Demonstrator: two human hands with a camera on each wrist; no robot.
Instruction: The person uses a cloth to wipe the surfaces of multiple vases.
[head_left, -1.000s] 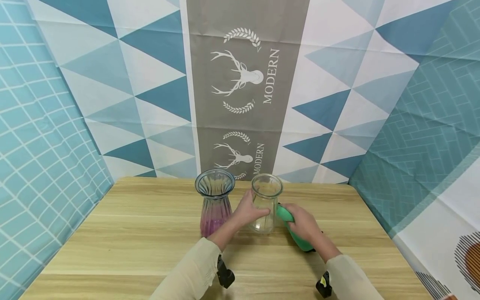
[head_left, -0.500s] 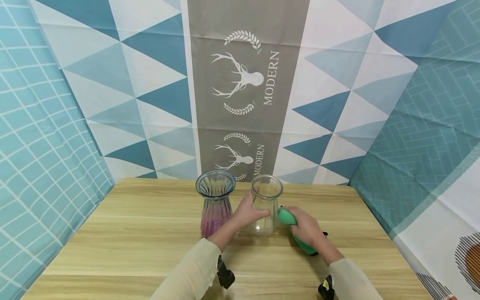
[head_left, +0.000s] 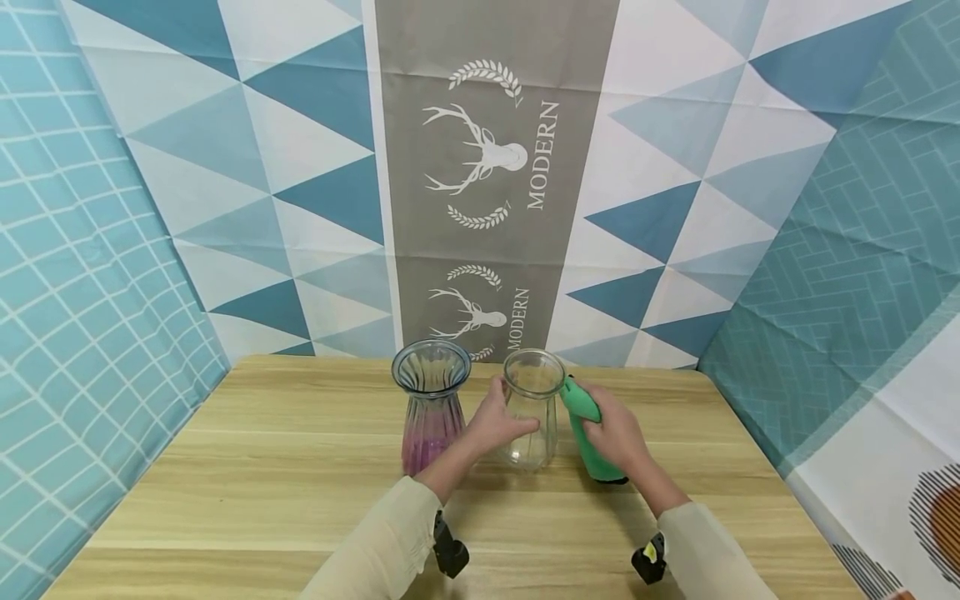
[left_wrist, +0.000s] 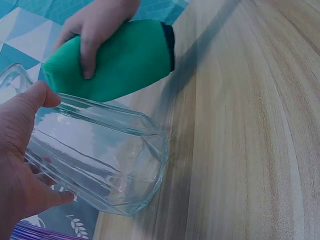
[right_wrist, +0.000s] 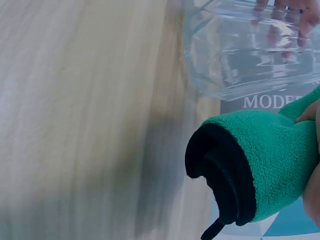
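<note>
A clear glass vase (head_left: 534,446) stands on the wooden table, its wide rim upward. My left hand (head_left: 495,421) grips the vase from its left side; in the left wrist view the thumb (left_wrist: 42,96) lies near the neck and the fingers go round the glass. To the right, my right hand (head_left: 617,433) holds a fuzzy green cloth (head_left: 596,454) whose upper end meets the vase just below the rim. The right wrist view shows the black edging (right_wrist: 220,172) and small loop (right_wrist: 214,229) at the cloth's lower end. Part of the cloth is hidden by my right hand.
A ribbed glass vase (head_left: 431,412), bluish at the rim and purple towards the base, stands just left of my left hand. The wooden table (head_left: 262,467) reaches back to a patterned cloth wall (head_left: 487,225), with tile-print sheets (head_left: 75,275) at the sides.
My right hand has first dropped slightly, then risen with the green cloth along the clear vase's right side; the cloth is more upright. My left hand and both vases stay put.
</note>
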